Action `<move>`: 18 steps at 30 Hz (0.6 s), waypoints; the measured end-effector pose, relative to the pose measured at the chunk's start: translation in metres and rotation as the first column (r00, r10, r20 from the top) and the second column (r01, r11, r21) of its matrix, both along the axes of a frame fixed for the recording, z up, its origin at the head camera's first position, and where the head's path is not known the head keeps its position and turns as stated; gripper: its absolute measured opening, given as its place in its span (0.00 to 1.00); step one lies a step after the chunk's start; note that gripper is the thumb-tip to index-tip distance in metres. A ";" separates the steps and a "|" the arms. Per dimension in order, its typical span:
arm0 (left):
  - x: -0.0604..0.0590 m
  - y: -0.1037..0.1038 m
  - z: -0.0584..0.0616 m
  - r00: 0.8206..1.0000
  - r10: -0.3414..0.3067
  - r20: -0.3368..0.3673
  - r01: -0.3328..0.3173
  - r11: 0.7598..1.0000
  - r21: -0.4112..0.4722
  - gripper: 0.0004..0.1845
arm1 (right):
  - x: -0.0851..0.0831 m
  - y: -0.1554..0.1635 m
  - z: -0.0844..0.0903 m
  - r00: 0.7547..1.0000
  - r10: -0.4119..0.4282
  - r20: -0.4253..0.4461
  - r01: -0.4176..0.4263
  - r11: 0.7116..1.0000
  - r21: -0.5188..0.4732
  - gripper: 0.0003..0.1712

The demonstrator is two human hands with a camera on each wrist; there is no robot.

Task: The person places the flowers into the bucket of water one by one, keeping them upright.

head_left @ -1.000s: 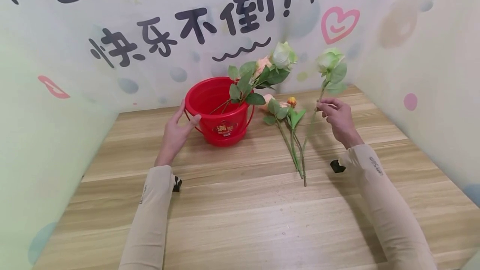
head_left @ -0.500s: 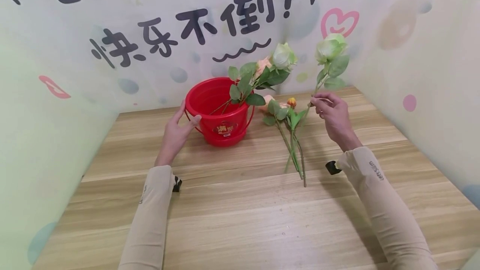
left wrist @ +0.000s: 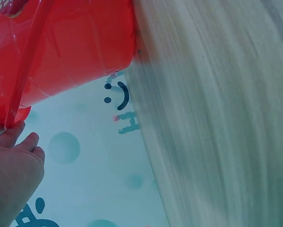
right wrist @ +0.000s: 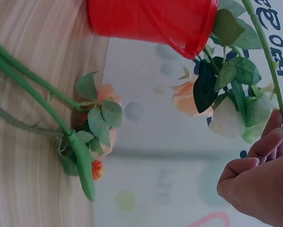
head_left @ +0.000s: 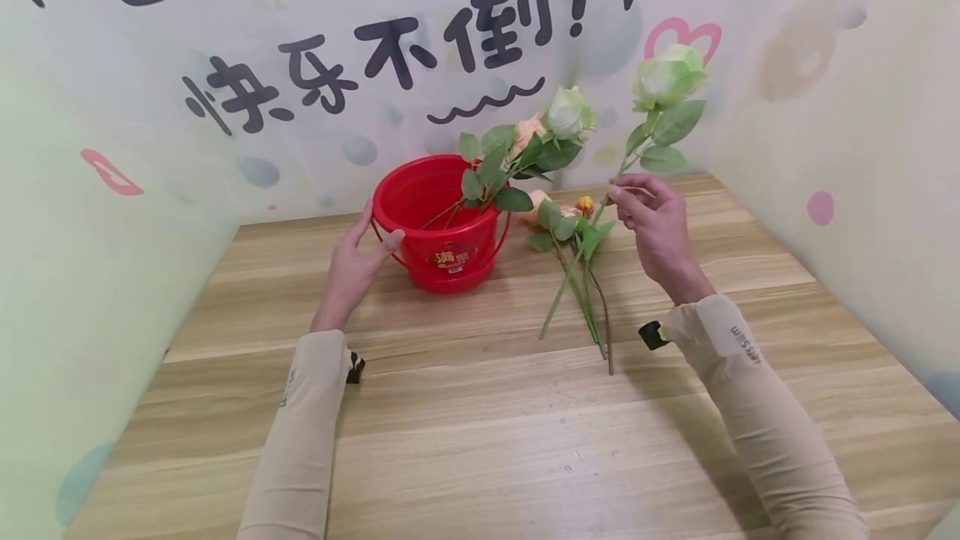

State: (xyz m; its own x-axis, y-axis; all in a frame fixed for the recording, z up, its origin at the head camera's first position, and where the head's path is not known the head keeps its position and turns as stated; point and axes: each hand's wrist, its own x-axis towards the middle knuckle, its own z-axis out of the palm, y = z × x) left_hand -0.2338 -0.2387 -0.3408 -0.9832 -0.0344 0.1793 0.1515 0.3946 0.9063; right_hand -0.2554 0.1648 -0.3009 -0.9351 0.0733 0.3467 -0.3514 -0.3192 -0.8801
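Our right hand (head_left: 660, 227) pinches the stem of a pale green rose (head_left: 667, 77), lifted clear of the table (head_left: 480, 440) to the right of the red bucket (head_left: 438, 219), bloom uppermost and stem slanting down toward the bucket. Our left hand (head_left: 356, 261) rests with relaxed fingers against the bucket's left wall, thumb near its rim. Two roses (head_left: 558, 119) lean out of the bucket to its right. Just right of the bucket, more flowers (head_left: 573, 227) lie flat on the table.
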 end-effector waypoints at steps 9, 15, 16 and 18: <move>0.002 0.001 0.000 1.000 0.006 0.003 -0.006 1.000 0.014 0.45 | 0.003 -0.022 0.010 0.999 0.003 -0.034 -0.003 1.000 0.017 0.14; 0.002 0.002 0.000 1.000 0.010 -0.007 -0.010 1.000 0.018 0.44 | 0.005 -0.037 0.016 0.998 -0.007 -0.057 0.008 1.000 0.017 0.14; 0.002 0.002 0.000 1.000 0.010 -0.005 -0.010 1.000 0.015 0.44 | 0.005 -0.040 0.016 0.998 -0.011 -0.059 0.012 1.000 0.015 0.14; 0.002 0.002 0.000 1.000 0.010 -0.003 -0.010 1.000 0.010 0.45 | 0.007 -0.046 0.018 0.998 -0.027 -0.063 0.028 1.000 0.012 0.15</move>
State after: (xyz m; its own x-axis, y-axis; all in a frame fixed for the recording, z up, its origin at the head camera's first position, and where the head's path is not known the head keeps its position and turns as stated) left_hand -0.2318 -0.2367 -0.3412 -0.9822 -0.0458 0.1822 0.1507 0.3871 0.9096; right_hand -0.2489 0.1187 -0.2827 -0.9091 0.0935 0.4059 -0.4146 -0.2975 -0.8600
